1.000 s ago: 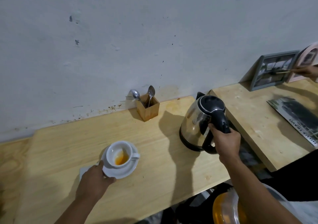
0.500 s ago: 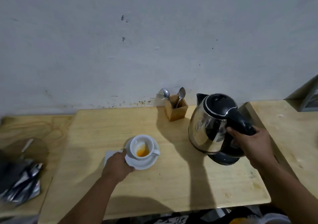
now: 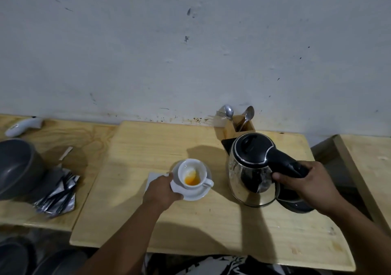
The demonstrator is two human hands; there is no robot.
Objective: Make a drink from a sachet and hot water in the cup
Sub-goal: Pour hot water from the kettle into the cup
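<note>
Your right hand (image 3: 310, 187) covers most of the kettle (image 3: 249, 173) handle, and the kettle hides part of its base (image 3: 296, 206). Your left hand (image 3: 161, 191) hides the saucer's (image 3: 196, 194) near edge and part of a white item beneath it. The grey bowl (image 3: 14, 169) is cut off at the left edge. The silver sachets (image 3: 57, 194) are too blurred to read.

Pale matt wooden table (image 3: 211, 222); glossy white ceramic cup (image 3: 191, 172); mirror-polished steel kettle (image 3: 245, 181) with smooth black plastic lid.
</note>
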